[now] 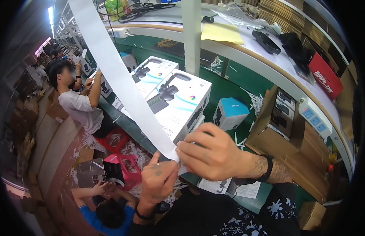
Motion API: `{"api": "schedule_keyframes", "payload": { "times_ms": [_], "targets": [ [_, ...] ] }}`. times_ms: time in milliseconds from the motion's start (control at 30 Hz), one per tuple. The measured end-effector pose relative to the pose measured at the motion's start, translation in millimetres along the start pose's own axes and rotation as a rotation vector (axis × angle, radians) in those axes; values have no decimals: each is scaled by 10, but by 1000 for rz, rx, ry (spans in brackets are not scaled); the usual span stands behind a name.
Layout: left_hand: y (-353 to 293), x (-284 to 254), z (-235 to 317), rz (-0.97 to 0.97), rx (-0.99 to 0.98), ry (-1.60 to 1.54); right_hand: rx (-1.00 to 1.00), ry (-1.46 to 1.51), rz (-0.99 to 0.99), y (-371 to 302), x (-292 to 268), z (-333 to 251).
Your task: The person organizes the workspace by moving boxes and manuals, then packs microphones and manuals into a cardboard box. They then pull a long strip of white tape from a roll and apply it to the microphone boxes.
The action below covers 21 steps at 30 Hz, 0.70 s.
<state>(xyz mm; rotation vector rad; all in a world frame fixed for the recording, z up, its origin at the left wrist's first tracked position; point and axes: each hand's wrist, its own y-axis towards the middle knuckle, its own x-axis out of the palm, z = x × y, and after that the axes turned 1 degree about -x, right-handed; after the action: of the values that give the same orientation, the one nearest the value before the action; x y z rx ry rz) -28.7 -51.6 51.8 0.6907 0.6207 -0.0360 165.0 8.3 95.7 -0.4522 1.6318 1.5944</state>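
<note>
A long white paper strip (115, 67) runs from the top left down to my two hands. At its lower end my left hand (160, 181) is closed, pinching the strip between the fingers. My right hand (214, 153) is closed at the same end, its fingertips pressed together on the strip close to the left hand. What lies right between the fingertips is hidden. Just beyond the hands stand a white printed box (186, 94) with a microphone picture and a similar white box (155, 65) behind it. The strip passes in front of both.
A small blue-topped box (231, 113) stands on the green bench (225, 84). To the right are an open carton (265, 133) of boxes and a power strip (315, 118). A shelf (249, 49) crosses behind a post (191, 39). Two co-workers sit at left, near red stools (113, 141).
</note>
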Motion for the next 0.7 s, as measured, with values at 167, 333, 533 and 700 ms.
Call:
{"api": "schedule_keyframes", "payload": {
  "times_ms": [167, 333, 533, 700],
  "targets": [
    [-229, 28, -116, 184, -240, 120, 327, -52, 303, -472, -124, 221],
    [-500, -60, -206, 279, -470, -71, 858, -311, -68, -2558, 804, 249],
    [-684, 117, -358, 330, -497, -99, 980, -353, -163, -3475, 1489, -156],
    [-677, 135, -344, 303, -510, -92, 909, -323, -286, -3421, 1509, -229]
  ]
}}
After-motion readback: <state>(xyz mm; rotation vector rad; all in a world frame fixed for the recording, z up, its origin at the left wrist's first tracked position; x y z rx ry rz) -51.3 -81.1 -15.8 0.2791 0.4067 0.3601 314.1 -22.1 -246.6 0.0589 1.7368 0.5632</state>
